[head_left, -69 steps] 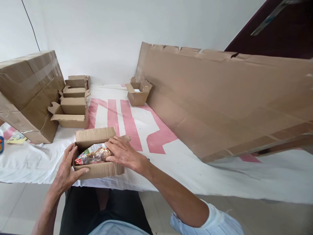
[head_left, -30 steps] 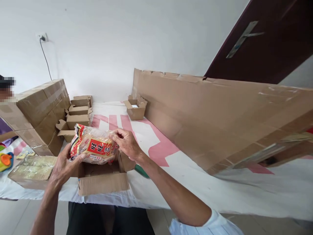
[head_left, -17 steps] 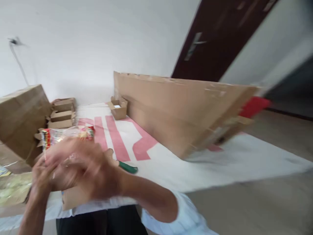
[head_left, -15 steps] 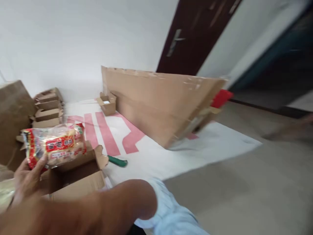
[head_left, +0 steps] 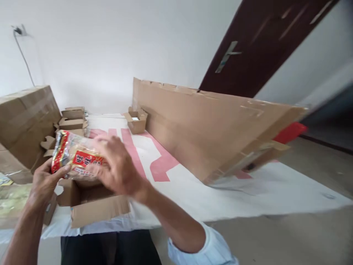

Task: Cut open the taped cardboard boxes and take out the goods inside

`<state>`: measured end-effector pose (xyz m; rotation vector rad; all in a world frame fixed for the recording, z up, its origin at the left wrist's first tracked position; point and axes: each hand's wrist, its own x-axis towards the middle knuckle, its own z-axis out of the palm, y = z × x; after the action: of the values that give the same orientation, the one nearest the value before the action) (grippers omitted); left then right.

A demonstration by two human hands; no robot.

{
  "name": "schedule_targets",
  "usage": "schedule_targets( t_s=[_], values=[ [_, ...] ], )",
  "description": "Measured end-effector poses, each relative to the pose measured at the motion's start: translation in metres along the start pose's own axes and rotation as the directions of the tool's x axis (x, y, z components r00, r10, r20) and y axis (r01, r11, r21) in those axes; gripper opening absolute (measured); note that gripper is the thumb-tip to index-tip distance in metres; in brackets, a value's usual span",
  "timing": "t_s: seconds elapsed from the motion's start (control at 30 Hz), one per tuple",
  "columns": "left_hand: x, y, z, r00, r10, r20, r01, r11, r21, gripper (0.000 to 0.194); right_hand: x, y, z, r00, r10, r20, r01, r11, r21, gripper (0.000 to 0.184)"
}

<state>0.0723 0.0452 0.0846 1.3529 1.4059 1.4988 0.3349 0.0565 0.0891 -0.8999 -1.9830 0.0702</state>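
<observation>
Clear plastic packet with red printed labels (head_left: 82, 158), up at my fingers, above the open brown cardboard box (head_left: 100, 211)! My left hand (head_left: 45, 176) pinches its red-banded end, thumb across the front. My right hand (head_left: 118, 165) arches over the other end, blurred; can't tell whether those fingers grip. Past them sits a small brown open-flapped carton (head_left: 137, 127); to their right, a long upright wall of brown cardboard (head_left: 193, 136), on white-and-pink cloth (head_left: 234, 200).
</observation>
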Motion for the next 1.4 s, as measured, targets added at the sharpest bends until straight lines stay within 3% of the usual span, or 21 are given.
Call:
schedule_targets(
  t_s=[0.07,0.13,0.23,0.33,0.47,0.53,0.6,0.67,0.73,0.83,1.03,1.4],
  values=[
    [0.007,0.008,-0.003,0.998,-0.013,0.059,0.013,1.0,-0.001,0.061,0.01,0.017,-0.001,0.99,0.136,0.035,-0.139,0.983,0.121,0.067],
    [0.016,0.012,-0.006,0.989,-0.019,0.148,0.018,1.0,0.01,0.06,0.013,0.037,0.0,0.931,0.293,0.216,-0.346,0.897,0.276,0.074],
    [0.033,0.011,-0.007,0.98,-0.011,0.198,0.013,1.0,-0.007,0.053,0.007,0.054,0.011,0.845,0.26,0.467,-0.499,0.697,0.515,0.067],
    [0.052,0.01,-0.003,0.99,0.024,0.137,-0.013,0.996,-0.087,0.054,-0.006,0.051,0.031,0.848,0.217,0.483,-0.521,0.507,0.687,0.057],
    [0.065,0.01,0.006,0.995,0.099,0.025,-0.095,0.987,-0.13,0.079,-0.018,0.043,0.061,0.857,0.341,0.387,-0.5,0.365,0.785,0.056],
    [0.059,0.008,0.01,0.993,0.121,0.009,-0.12,0.988,-0.093,0.092,-0.019,0.044,0.072,0.843,0.44,0.309,-0.48,0.354,0.803,0.056],
    [0.045,0.004,0.013,0.99,0.088,0.109,-0.083,0.995,-0.053,0.094,-0.017,0.046,0.079,0.831,0.501,0.244,-0.454,0.356,0.816,0.055],
    [0.033,-0.002,0.017,0.968,0.04,0.249,-0.028,0.998,-0.051,0.088,-0.01,0.049,0.083,0.844,0.495,0.205,-0.411,0.354,0.84,0.057],
    [0.028,-0.006,0.021,0.952,0.029,0.304,-0.004,0.996,-0.085,0.081,-0.001,0.052,0.085,0.875,0.446,0.187,-0.363,0.348,0.864,0.06],
    [0.04,-0.012,0.026,0.968,0.05,0.245,-0.01,0.987,-0.162,0.078,0.014,0.061,0.093,0.895,0.398,0.202,-0.35,0.344,0.871,0.062],
    [0.074,-0.037,0.03,0.968,-0.032,0.247,0.083,0.977,-0.196,0.079,0.021,0.084,0.118,0.862,0.416,0.291,-0.433,0.302,0.849,0.06],
    [0.076,-0.079,0.028,0.953,-0.063,0.296,0.123,0.974,-0.188,0.073,-0.003,0.107,0.152,0.818,0.483,0.313,-0.489,0.297,0.82,0.052]
  ],
)
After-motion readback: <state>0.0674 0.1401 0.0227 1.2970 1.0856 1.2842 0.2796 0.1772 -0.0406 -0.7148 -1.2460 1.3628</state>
